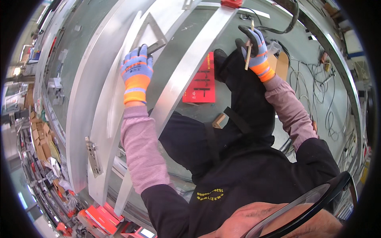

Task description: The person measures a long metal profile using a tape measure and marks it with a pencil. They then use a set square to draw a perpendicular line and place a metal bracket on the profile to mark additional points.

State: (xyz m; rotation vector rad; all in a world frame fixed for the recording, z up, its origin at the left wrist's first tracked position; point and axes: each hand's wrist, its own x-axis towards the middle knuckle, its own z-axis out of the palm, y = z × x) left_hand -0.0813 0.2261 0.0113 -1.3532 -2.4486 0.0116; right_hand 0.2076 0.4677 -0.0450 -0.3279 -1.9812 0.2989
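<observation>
My left hand [137,71], in a grey and orange work glove, is at the near end of a triangular metal set square [157,46]. Its fingers are bent round the square's thick base, which lies against a long silver metal profile [105,123]. Out to the right, my right hand [257,51] wears a matching glove with dark fingers. It is closed round a light wooden pencil [248,57], held raised above the floor and apart from the metal.
A second metal bar [194,59] slants between my hands. A slotted metal fitting [93,156] is attached to the profile at left. On the floor lie a red printed box [202,85], a small wooden block [218,120] and tangled cables [321,99]. A red tool [231,3] sits at the far end.
</observation>
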